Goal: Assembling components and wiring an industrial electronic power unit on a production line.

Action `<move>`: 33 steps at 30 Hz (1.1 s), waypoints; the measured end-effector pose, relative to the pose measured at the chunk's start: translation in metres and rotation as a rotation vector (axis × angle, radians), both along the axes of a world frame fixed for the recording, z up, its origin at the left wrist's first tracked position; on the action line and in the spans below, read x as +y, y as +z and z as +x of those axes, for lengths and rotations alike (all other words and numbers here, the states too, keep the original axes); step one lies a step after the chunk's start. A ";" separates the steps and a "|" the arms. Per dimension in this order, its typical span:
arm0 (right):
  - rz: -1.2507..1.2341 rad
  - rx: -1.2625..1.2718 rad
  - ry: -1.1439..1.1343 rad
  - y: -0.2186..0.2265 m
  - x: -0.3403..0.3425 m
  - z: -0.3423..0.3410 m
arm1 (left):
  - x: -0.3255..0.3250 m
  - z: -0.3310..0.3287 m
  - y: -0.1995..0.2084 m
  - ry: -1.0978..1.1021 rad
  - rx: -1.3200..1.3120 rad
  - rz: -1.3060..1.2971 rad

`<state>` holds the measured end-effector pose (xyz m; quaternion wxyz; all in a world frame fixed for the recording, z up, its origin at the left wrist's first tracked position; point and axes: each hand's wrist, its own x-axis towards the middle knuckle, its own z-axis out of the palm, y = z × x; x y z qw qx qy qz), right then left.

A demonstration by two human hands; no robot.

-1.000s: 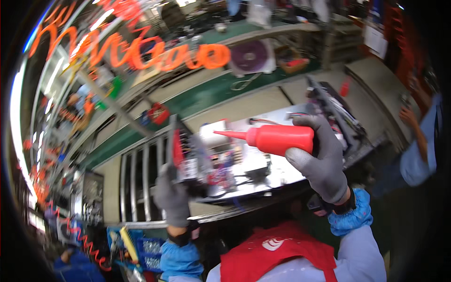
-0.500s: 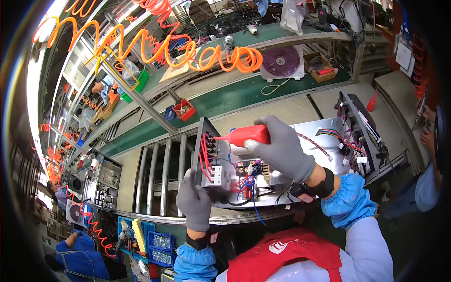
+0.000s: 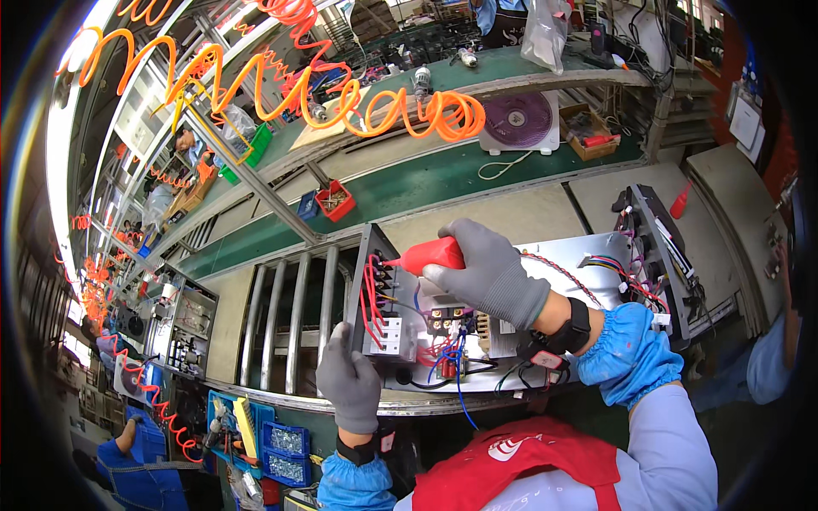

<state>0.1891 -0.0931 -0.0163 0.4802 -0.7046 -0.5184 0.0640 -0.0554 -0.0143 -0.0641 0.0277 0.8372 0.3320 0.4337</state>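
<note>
My right hand (image 3: 492,277), in a grey glove, is closed around a red squeeze bottle (image 3: 433,255). The bottle lies nearly level, its thin nozzle pointing left at the row of terminals (image 3: 383,272) on the upright end panel of a metal chassis (image 3: 409,336). Red wires (image 3: 369,294) run from those terminals down to a white breaker block (image 3: 389,334). My left hand (image 3: 349,383), gloved too, holds the panel's lower left corner between fingers and thumb. Right of the panel sit contactors (image 3: 449,320), blue and red wires, and a silver cover (image 3: 562,251).
The chassis rests on a conveyor with metal rollers (image 3: 297,324) to its left. Another red bottle (image 3: 679,203) stands at the right. Blue bins of screws (image 3: 286,451) are at the lower left. Orange coiled hoses (image 3: 358,111) hang overhead. A person's sleeve (image 3: 771,358) shows at the right edge.
My right hand and the red bottle have shifted slightly left and down, with the nozzle still at the terminals. The left hand stays at the panel corner. The view has shifted slightly.
</note>
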 end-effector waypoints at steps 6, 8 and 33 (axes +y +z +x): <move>-0.009 -0.009 -0.007 -0.004 0.006 0.000 | -0.001 0.002 0.001 0.015 -0.018 0.013; 0.032 -0.029 0.008 -0.006 0.007 0.001 | -0.001 0.003 0.001 0.018 -0.031 0.010; 0.108 -0.028 0.081 -0.013 -0.001 0.002 | -0.004 0.004 0.001 0.011 -0.051 -0.122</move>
